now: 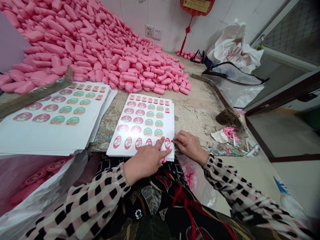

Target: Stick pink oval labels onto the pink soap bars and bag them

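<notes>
A stack of white sticker sheets (143, 155) lies at the table's front edge, printed with oval, domed and small labels in pink and green. My left hand (146, 160) rests on its lower right part, index and middle fingers stretched and spread on either side of an oval pink sticker (167, 143). A bit of a small pink piece (163, 160) shows under that hand, apparently within the curled fingers; most of it is hidden. At the sheet's right edge, my right hand (187, 145) pinches beside the same sticker. A tiny dark thing shows at its fingertips, too small to name.
A big heap of pink bottle-shaped pieces (100, 50) fills the table's back left. Another stack of sticker sheets (50, 136) lies left, under a worn bar (37, 95). Scraps (225, 135) lie right, a clear bag (232, 73) behind. An open bag of pink pieces (40, 176) is below left.
</notes>
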A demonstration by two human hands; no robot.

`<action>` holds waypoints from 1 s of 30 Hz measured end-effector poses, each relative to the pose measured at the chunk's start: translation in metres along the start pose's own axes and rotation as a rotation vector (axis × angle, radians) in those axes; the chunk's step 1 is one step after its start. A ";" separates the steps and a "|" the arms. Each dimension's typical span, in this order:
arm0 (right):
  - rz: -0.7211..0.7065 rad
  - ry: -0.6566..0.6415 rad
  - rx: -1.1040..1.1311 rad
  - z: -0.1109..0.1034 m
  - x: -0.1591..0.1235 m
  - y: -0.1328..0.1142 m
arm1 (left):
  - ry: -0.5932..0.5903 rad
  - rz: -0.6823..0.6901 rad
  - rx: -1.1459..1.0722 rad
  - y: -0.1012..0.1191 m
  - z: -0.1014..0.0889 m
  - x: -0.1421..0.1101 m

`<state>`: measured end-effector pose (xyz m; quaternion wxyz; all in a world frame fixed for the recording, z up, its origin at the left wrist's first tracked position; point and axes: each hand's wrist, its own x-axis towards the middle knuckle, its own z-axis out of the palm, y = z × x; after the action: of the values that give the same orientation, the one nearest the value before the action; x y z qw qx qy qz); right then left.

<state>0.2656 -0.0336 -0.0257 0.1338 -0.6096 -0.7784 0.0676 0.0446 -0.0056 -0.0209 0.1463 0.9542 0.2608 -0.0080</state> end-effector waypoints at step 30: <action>0.233 0.111 0.211 0.015 0.006 -0.014 | 0.050 0.036 0.036 0.002 -0.002 -0.002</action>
<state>0.2468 -0.0301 -0.0356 0.2309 -0.6809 -0.6826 0.1304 0.0440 -0.0080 -0.0183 0.1226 0.9611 0.2471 0.0138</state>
